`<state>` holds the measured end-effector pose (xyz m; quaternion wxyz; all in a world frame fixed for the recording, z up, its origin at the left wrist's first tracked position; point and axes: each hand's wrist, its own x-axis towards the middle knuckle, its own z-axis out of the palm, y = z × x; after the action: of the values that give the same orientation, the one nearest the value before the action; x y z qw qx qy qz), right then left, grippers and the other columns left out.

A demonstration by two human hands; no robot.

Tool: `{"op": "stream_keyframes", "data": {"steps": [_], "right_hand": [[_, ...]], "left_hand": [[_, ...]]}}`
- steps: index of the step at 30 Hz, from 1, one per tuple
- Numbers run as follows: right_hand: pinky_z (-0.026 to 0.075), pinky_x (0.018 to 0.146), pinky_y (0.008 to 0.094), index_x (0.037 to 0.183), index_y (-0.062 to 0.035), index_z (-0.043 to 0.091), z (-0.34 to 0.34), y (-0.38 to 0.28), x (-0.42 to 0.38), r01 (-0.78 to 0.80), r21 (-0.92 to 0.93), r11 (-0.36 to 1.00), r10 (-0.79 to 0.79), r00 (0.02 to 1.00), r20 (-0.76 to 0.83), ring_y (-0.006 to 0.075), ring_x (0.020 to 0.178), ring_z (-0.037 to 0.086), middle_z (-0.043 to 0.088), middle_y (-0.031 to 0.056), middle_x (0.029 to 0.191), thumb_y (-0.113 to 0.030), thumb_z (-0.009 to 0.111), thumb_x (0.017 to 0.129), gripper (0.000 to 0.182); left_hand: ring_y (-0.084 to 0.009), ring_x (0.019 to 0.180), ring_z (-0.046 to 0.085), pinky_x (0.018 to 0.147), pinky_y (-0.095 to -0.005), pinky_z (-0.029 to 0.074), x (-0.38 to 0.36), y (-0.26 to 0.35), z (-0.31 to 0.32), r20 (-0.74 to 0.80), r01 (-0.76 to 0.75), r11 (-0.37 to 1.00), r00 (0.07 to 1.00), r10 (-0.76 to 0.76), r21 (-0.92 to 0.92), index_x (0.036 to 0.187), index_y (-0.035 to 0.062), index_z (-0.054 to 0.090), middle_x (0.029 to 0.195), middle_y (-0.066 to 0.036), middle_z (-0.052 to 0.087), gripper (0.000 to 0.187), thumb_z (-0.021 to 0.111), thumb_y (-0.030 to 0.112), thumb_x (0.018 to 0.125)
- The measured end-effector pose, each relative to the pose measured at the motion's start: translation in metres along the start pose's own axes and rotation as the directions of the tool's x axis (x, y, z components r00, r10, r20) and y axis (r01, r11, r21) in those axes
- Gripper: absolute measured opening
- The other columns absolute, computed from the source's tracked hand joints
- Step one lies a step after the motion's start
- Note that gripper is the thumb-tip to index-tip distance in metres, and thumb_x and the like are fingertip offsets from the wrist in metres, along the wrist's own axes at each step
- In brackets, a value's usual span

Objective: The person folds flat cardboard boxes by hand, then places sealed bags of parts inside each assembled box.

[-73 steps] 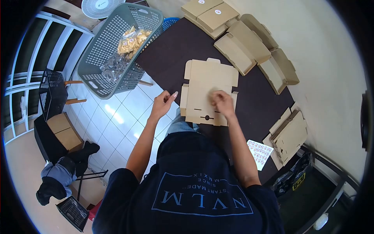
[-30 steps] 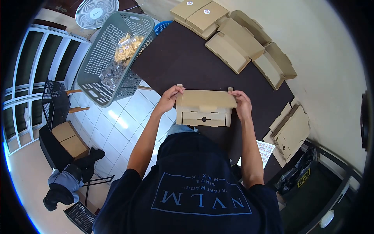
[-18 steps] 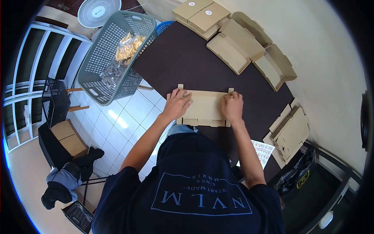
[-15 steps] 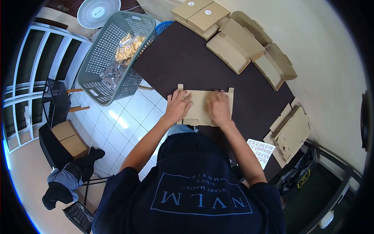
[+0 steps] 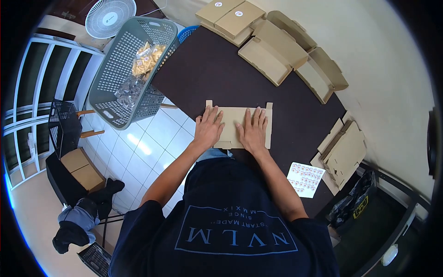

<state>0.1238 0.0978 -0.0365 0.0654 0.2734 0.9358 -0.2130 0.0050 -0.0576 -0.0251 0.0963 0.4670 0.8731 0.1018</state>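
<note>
A brown cardboard box blank [image 5: 232,121], folded flat, lies on the dark table [image 5: 203,69] close to my body. Small tabs stick out at its two far corners. My left hand [image 5: 210,127] rests flat on the left part of the cardboard, fingers stretched out. On the right part my right hand [image 5: 253,131] lies with its fingers spread and pointing away from me. Neither hand grips anything. Between the hands the plain cardboard surface shows, and parts of its side edges are covered by the hands.
Open cardboard boxes [image 5: 272,51] and closed boxes with round stickers [image 5: 240,21] stand along the far edge. Flat box blanks [image 5: 344,150] and a sticker sheet [image 5: 306,179] lie at the right. A grey-green basket [image 5: 104,87] with bagged snacks [image 5: 146,60] stands left.
My right hand, blurred and closer to the right edge before, now lies flat with spread fingers. My left hand stays on the cardboard. The whole view has shifted slightly.
</note>
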Motion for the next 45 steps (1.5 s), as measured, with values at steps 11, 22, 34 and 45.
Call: {"op": "stream_keyframes", "data": {"steps": [11,22,34,45], "right_hand": [[0.013,0.117,0.0584,0.152,-0.0001,0.021,-0.015,0.036,-0.007,0.022,-0.119,0.993,-0.016,0.999,0.046,0.0465,0.147,0.008,0.011,0.0305,0.157,-0.054,0.045,0.096,0.082],[0.027,0.113,0.0541,0.141,-0.0022,0.045,-0.056,0.03,0.008,0.041,0.015,0.999,-0.04,0.996,-0.074,0.0462,0.137,0.033,0.037,0.027,0.146,-0.03,0.068,0.087,0.065],[0.022,0.115,0.0576,0.137,-0.0023,0.051,-0.016,-0.002,0.049,0.167,-0.126,0.978,-0.19,0.962,-0.195,0.0472,0.137,0.033,0.045,0.0238,0.142,-0.024,0.055,0.093,0.049],[0.019,0.115,0.0592,0.145,-0.003,0.042,0.009,-0.016,0.046,0.265,-0.057,0.962,-0.27,0.955,-0.123,0.0468,0.142,0.024,0.033,0.0257,0.151,-0.027,0.048,0.097,0.054]], "left_hand": [[-0.034,0.141,0.031,0.098,-0.053,0.036,-0.003,-0.004,-0.003,0.049,-0.008,1.0,0.999,0.009,-0.011,0.14,0.0083,0.048,0.151,-0.014,0.039,0.052,0.053,0.035,0.096],[-0.0318,0.127,0.038,0.097,-0.0472,0.03,0.019,-0.006,-0.012,-0.044,0.008,0.974,0.999,-0.019,-0.226,0.136,0.0075,0.05,0.136,-0.014,0.047,0.059,0.065,0.039,0.089],[-0.0322,0.123,0.046,0.099,-0.0473,0.033,0.055,0.002,0.022,-0.354,0.031,0.986,0.931,-0.088,-0.166,0.125,0.0097,0.059,0.12,-0.014,0.057,0.036,0.062,0.024,0.092],[-0.0373,0.145,0.024,0.119,-0.052,0.014,0.044,0.008,0.038,-0.184,0.056,0.998,0.981,-0.058,-0.015,0.146,0.0127,0.044,0.153,-0.015,0.035,0.048,0.046,0.026,0.099]]}}
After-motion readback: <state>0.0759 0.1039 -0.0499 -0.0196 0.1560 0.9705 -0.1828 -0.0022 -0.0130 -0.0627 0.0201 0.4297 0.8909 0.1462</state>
